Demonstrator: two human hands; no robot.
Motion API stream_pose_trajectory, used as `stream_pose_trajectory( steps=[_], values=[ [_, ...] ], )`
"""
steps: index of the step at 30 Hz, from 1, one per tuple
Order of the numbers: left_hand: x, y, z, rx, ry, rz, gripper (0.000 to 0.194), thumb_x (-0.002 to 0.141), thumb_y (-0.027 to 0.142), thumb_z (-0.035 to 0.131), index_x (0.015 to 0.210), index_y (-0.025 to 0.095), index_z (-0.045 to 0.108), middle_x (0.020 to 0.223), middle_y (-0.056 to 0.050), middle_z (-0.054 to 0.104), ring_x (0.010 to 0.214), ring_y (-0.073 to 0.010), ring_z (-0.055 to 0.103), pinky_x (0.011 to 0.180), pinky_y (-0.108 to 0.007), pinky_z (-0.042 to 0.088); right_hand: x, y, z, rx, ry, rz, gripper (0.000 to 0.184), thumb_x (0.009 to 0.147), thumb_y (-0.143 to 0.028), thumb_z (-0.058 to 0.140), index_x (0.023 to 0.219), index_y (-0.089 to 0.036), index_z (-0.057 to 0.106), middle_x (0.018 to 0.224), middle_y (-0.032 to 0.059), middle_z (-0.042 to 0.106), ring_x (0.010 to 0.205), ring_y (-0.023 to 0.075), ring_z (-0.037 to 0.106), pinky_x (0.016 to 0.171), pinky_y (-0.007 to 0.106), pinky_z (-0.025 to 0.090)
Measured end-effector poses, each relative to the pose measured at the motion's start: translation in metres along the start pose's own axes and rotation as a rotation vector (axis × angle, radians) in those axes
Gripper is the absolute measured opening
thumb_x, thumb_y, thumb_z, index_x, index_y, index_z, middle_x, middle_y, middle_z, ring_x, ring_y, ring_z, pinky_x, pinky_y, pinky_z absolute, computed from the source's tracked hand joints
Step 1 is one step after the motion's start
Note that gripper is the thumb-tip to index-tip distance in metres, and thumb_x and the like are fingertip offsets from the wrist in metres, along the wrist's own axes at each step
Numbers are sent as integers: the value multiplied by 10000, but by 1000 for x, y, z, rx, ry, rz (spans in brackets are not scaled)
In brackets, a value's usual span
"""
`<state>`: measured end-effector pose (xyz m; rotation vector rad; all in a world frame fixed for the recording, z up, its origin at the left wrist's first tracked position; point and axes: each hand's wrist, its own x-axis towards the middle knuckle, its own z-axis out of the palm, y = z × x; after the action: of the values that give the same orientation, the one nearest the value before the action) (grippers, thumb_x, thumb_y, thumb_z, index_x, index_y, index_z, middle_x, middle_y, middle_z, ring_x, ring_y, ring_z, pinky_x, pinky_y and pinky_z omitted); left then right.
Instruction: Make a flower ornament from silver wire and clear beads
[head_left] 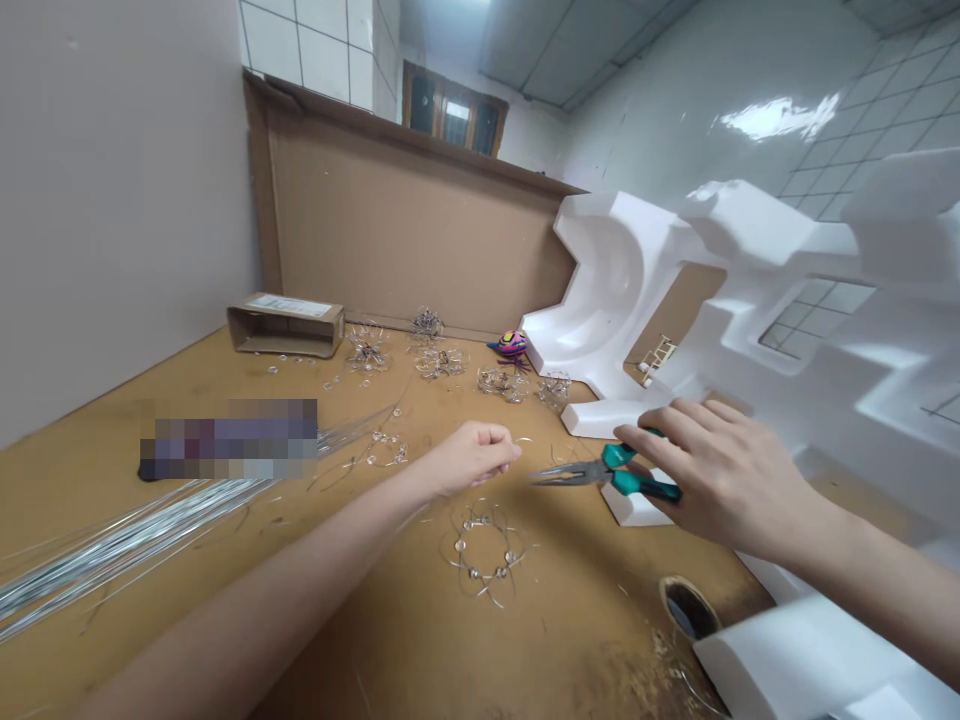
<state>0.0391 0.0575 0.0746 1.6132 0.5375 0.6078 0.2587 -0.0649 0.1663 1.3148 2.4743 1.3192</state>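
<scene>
My right hand (720, 480) curls closed around steel needle-nose pliers (619, 470) with teal grips. My left hand (472, 457) pinches narrow; I cannot tell whether it holds wire. Just below it, on the tan board tabletop (570, 640), lies a beaded wire ring (480, 550), one of seven tangled wire pieces.

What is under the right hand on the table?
Green pliers are under the right hand, beside a white foam block on the table. The surface below the palm is hidden.

white foam packaging (607, 290), cardboard box (285, 325), window (454, 118)
</scene>
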Motion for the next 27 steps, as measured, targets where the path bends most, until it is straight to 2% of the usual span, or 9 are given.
stream_pose_trajectory(
  steps=[4, 12, 27],
  values=[
    [-1, 1, 6, -24, -20, -20, 293, 737, 372, 514, 568, 164, 396, 523, 67, 406, 382, -28, 267, 374, -179, 184, 4, -6, 5, -20, 24, -38, 307, 733, -238, 548, 1035, -183, 535, 783, 45, 561, 704, 186, 468, 599, 304, 288],
    [0, -4, 6, -251, -88, -62, 278, 714, 336, 567, 569, 163, 405, 482, 83, 348, 376, -20, 215, 370, -175, 141, 6, -5, 8, -53, 43, -69, 331, 719, -225, 560, 1044, -176, 526, 796, 46, 568, 708, 189, 473, 601, 307, 289],
    [-3, -2, 9, -319, -119, -156, 294, 681, 322, 604, 543, 161, 401, 406, 104, 277, 364, -18, 178, 380, -187, 103, 2, -6, 11, -44, 50, -87, 304, 728, -222, 551, 1027, -167, 536, 788, 46, 576, 693, 177, 467, 603, 299, 284]
  ],
)
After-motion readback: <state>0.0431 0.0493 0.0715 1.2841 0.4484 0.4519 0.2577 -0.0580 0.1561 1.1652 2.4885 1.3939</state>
